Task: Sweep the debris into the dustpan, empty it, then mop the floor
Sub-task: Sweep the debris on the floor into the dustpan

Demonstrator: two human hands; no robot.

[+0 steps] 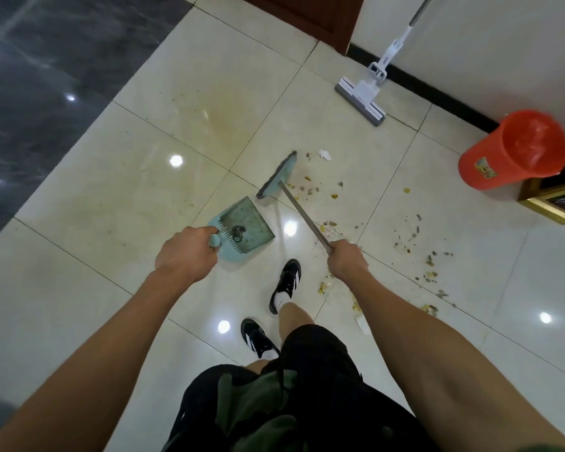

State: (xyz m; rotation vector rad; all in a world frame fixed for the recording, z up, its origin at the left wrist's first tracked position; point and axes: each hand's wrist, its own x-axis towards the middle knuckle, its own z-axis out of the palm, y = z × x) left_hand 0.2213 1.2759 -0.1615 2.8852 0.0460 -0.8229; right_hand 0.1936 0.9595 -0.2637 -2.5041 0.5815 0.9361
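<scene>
Debris (331, 190) lies scattered over the pale floor (128, 177) in the centre-right of the frame, from just right of the broom head down toward the lower right, with a white scrap (324, 154) near the top of the spread. Dustpan (242, 225) sits centre frame, mouth facing up-right toward the broom, a small dark clump already inside; its far edge looks to touch the floor, can't tell for sure. Left hand (186, 252) grips the dustpan handle, fingers curled round it. Right hand (346, 259) is clamped on the broom (277, 175) stick, head out just above-right of the pan, at the left edge of the debris. Step in hand, by my read: sweeping, early, most debris not yet collected. Next move calls for carrying the broom head to the far right side of the spread and drawing it back left toward the pan mouth, pan kept flat and steady so bits don't slip under. Red bin (516, 151) at right edge, likely for emptying. Mop (362, 93) leans on the wall at upper right, untouched. Brownish stain (222, 106) on the floor at upper centre, a job for the mop.
</scene>
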